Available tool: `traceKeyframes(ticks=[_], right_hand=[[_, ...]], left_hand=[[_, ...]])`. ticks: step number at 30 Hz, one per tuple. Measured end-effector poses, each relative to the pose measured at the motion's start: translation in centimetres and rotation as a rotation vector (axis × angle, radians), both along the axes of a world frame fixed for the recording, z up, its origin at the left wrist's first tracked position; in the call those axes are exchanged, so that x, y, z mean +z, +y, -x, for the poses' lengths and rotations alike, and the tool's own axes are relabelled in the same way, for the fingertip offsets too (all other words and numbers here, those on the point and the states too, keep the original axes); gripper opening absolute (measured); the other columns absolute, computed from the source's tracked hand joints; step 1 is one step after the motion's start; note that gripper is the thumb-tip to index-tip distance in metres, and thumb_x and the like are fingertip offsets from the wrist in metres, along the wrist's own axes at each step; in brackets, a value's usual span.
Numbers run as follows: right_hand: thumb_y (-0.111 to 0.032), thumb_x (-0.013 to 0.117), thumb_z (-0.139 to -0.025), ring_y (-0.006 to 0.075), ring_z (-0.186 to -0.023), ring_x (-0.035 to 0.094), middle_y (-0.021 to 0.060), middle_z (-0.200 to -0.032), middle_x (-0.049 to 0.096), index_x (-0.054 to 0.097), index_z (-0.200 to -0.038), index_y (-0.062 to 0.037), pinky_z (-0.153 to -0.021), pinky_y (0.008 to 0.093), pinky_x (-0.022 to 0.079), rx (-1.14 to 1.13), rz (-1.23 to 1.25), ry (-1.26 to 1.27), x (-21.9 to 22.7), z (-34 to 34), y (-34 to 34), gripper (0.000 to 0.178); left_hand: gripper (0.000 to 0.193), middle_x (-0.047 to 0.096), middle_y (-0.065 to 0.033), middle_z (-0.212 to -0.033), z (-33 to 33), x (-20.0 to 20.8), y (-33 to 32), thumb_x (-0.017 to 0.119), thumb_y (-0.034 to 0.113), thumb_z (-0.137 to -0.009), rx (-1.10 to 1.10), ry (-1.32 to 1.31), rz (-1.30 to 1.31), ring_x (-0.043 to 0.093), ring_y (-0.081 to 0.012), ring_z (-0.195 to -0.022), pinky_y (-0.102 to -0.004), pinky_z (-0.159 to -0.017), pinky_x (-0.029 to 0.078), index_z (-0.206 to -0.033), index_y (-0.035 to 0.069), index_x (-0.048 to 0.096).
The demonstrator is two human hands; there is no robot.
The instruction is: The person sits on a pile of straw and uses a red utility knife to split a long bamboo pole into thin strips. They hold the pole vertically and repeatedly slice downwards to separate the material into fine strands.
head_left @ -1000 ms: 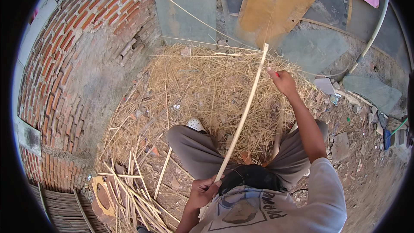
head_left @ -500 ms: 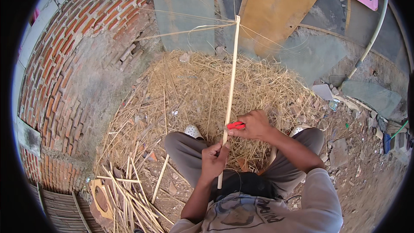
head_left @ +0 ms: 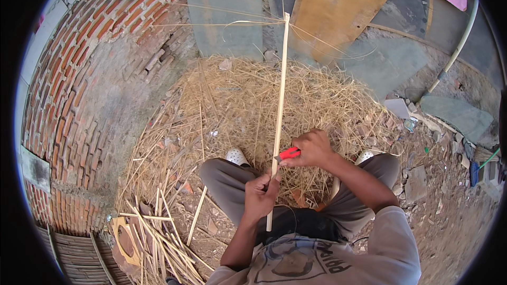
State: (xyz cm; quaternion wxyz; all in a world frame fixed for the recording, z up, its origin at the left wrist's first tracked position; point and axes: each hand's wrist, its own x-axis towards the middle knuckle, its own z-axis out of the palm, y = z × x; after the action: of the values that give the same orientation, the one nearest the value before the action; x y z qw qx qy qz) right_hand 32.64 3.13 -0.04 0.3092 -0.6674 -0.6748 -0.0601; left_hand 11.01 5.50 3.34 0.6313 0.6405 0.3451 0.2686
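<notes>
A long pale bamboo strip (head_left: 281,89) points away from me between my knees, its near end sticking out below my left hand (head_left: 260,195). That hand is closed round the strip near its lower end. In my right hand (head_left: 312,150) is a red-handled utility knife (head_left: 289,153), its front against the strip just above my left hand. The blade itself is too small to make out. Thin fibres and curled slivers (head_left: 237,22) fan out from the strip's far tip.
Shavings (head_left: 248,95) cover the ground ahead. Several cut strips (head_left: 163,237) lie at my left beside a brown board. A brick wall (head_left: 79,95) rises on the left; sheets and an orange-brown panel (head_left: 343,10) lean at the back. Rubble (head_left: 417,182) lies to the right.
The strip's far tip has shifted slightly left and farther away, and its trailing fibres have swung. More of the knife's red handle shows; both hands keep their grips in nearly the same place.
</notes>
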Motion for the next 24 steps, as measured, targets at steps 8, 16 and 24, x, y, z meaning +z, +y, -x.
traceKeyframes(ticks=[8, 16, 24], right_hand=[[-0.076, 0.066, -0.063, 0.0243, -0.042, 0.053, 0.004, -0.047, 0.05, 0.05, -0.052, -0.0109, -0.047, 0.0369, 0.045, -0.014, -0.137, -0.035, -1.2, -1.3, 1.0, 0.068], [-0.079, 0.062, -0.066, 0.0245, -0.041, 0.052, 0.0039, -0.045, 0.048, 0.051, -0.051, -0.0108, -0.045, 0.0386, 0.043, -0.051, -0.099, -0.022, -1.9, -1.7, 1.2, 0.071], [-0.083, 0.037, -0.081, 0.0243, -0.049, 0.061, 0.0079, -0.047, 0.055, 0.067, -0.062, -0.0085, -0.047, 0.0371, 0.047, -0.551, 0.347, 0.312, -1.6, -10.4, 2.3, 0.083]], left_hand=[[0.02, 0.04, 0.012, -0.066, 0.3, -0.5, 0.2, 0.057, 0.003, -0.094, -0.046, -0.018, -0.049, 0.031, 0.0028, -0.058, -0.018, -0.048, 0.024, -0.111, -0.003, 0.066], [0.023, 0.043, 0.0119, -0.071, 0.2, -0.7, -0.3, 0.057, 0.002, -0.094, -0.032, -0.038, -0.005, 0.034, 0.0023, -0.059, -0.0169, -0.049, 0.026, -0.115, -0.004, 0.064], [0.022, 0.052, 0.0053, -0.059, 3.7, -1.8, -4.6, 0.058, 0.006, -0.094, -0.188, 0.098, -0.052, 0.043, 0.0005, -0.047, -0.0184, -0.041, 0.033, -0.114, -0.001, 0.067]])
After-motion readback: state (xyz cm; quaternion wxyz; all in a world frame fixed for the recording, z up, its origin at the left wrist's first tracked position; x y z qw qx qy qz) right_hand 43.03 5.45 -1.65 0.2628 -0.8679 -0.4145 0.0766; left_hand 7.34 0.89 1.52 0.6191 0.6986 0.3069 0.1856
